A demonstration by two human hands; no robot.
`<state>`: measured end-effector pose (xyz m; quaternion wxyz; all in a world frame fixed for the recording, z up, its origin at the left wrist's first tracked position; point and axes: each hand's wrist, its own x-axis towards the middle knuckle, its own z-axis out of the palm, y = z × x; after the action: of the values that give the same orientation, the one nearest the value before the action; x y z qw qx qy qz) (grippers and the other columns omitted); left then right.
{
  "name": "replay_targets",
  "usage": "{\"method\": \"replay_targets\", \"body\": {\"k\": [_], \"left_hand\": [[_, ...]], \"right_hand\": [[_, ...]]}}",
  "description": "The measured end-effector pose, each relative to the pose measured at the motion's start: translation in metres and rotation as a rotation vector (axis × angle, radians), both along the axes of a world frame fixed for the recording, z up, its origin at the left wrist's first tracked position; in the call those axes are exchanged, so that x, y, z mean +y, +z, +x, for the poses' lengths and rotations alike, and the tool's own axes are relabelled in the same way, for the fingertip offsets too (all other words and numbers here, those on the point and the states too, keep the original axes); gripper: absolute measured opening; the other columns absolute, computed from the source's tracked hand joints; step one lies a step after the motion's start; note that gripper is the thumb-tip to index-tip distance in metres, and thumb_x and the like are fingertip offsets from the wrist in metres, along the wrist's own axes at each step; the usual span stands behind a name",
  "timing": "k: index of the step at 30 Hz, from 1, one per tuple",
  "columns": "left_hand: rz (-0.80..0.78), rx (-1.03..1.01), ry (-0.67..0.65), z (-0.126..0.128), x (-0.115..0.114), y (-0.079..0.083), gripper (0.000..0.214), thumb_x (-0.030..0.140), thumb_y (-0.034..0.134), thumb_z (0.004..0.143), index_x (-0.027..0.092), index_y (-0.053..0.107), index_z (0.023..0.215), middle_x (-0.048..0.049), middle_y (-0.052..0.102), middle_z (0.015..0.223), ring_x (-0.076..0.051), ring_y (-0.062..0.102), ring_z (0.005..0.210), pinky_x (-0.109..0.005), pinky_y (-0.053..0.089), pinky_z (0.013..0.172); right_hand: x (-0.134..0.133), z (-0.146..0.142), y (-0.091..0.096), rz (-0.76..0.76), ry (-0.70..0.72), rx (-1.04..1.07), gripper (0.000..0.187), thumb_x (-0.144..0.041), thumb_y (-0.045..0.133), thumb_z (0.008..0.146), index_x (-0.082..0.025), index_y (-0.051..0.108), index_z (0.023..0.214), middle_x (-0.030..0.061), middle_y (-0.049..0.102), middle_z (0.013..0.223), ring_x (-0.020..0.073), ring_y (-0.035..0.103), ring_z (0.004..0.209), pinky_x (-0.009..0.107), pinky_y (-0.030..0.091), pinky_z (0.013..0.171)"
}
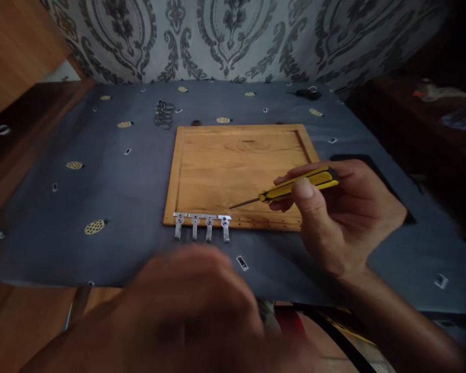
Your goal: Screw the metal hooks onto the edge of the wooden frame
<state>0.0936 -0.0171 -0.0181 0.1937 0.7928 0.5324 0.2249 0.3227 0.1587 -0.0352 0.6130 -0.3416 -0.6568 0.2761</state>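
Note:
My right hand (337, 212) is closed around the yellow and black handle of a screwdriver (299, 186). Its thin shaft points left and slightly down, its tip over the lower part of a framed wooden board (217, 160). Along the board's near edge stand several silver metal hooks (209, 225) in a row at the left, their curved ends jutting past the edge. Small dark holes run along that edge to the right of them. Close to the camera, my left hand (194, 300) is smeared by motion, and its fingers cannot be made out.
A blue-grey cloth (112, 176) with pineapple prints covers the table. More hooks (163, 114) lie in a cluster behind the board at left. A black object (308, 93) sits at the far right. A dark flat panel (357, 163) lies right of the board. Patterned fabric (233, 41) hangs behind.

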Motion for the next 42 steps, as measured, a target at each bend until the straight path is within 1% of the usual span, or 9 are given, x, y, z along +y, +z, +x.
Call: {"method": "replay_targets", "body": {"k": [2,5,8,11,20,28,34,37,42], "left_hand": [[-0.008,0.047,0.016,-0.002,0.034,0.002,0.050,0.044,0.070,0.095,0.037,0.056,0.143,-0.0040,0.063,0.136,-0.032,0.056,0.130,-0.056,0.054,0.109],[0.133,0.222,0.037,-0.001,0.087,-0.002,0.050,0.043,0.079,0.088,0.019,0.061,0.128,-0.0118,0.064,0.128,-0.036,0.054,0.126,-0.058,0.052,0.104],[0.170,0.279,0.005,-0.001,0.109,-0.014,0.054,0.045,0.085,0.083,0.016,0.061,0.122,-0.0126,0.064,0.126,-0.034,0.055,0.121,-0.056,0.049,0.102],[0.136,0.273,-0.039,-0.002,0.109,-0.020,0.054,0.047,0.085,0.082,0.017,0.060,0.120,-0.0100,0.065,0.124,-0.032,0.055,0.120,-0.052,0.047,0.101],[0.088,0.226,-0.057,0.000,0.110,-0.021,0.034,0.043,0.079,0.088,0.020,0.066,0.110,-0.0075,0.068,0.118,-0.030,0.059,0.115,-0.050,0.046,0.098],[0.109,0.226,-0.049,0.002,0.110,-0.022,0.033,0.044,0.081,0.087,0.019,0.067,0.104,-0.0080,0.068,0.115,-0.030,0.059,0.113,-0.050,0.047,0.098],[0.096,0.236,-0.045,0.003,0.111,-0.021,0.032,0.045,0.081,0.087,0.020,0.067,0.103,-0.0071,0.068,0.115,-0.029,0.059,0.112,-0.048,0.047,0.096],[0.102,0.252,-0.041,0.003,0.111,-0.021,0.037,0.047,0.082,0.085,0.020,0.067,0.105,-0.0075,0.068,0.114,-0.029,0.060,0.111,-0.049,0.048,0.097],[0.096,0.247,0.008,-0.007,0.107,-0.012,0.063,0.061,0.081,0.081,0.022,0.061,0.125,-0.0093,0.068,0.124,-0.033,0.058,0.120,-0.053,0.048,0.102]], "right_hand": [[0.002,0.000,-0.003,0.020,-0.008,0.020,0.008,-0.029,0.078,0.091,-0.026,0.075,0.098,-0.0026,0.071,0.079,0.0103,0.068,0.056,0.022,0.056,0.049],[0.006,0.001,-0.008,0.019,-0.022,0.058,0.007,-0.031,0.077,0.092,-0.026,0.074,0.095,-0.0026,0.072,0.079,0.0100,0.068,0.054,0.021,0.055,0.047],[0.008,0.002,-0.014,0.009,-0.027,0.073,0.007,-0.032,0.077,0.092,-0.026,0.074,0.095,-0.0028,0.072,0.081,0.0097,0.068,0.054,0.021,0.055,0.046],[0.007,0.003,-0.017,-0.009,-0.041,0.074,0.006,-0.031,0.077,0.092,-0.027,0.075,0.095,-0.0030,0.071,0.081,0.0090,0.067,0.055,0.021,0.056,0.047],[0.004,0.003,-0.016,-0.027,-0.052,0.089,0.006,-0.033,0.078,0.092,-0.028,0.076,0.096,-0.0023,0.070,0.081,0.0103,0.067,0.056,0.023,0.056,0.048],[0.001,0.004,-0.017,-0.054,-0.038,0.110,0.005,-0.030,0.078,0.091,-0.028,0.077,0.097,-0.0007,0.071,0.083,0.0125,0.068,0.057,0.026,0.056,0.049],[0.003,0.005,-0.018,-0.003,-0.043,0.098,0.007,-0.028,0.079,0.090,-0.025,0.076,0.096,-0.0021,0.072,0.080,0.0098,0.068,0.056,0.021,0.056,0.048],[0.005,0.006,-0.019,0.014,-0.025,0.098,0.007,-0.025,0.078,0.091,-0.021,0.076,0.096,-0.0003,0.073,0.081,0.0095,0.069,0.056,0.020,0.057,0.048],[0.006,0.009,-0.020,0.024,-0.049,0.089,0.007,-0.025,0.078,0.090,-0.021,0.077,0.097,0.0013,0.075,0.082,0.0102,0.068,0.056,0.020,0.057,0.046]]}}
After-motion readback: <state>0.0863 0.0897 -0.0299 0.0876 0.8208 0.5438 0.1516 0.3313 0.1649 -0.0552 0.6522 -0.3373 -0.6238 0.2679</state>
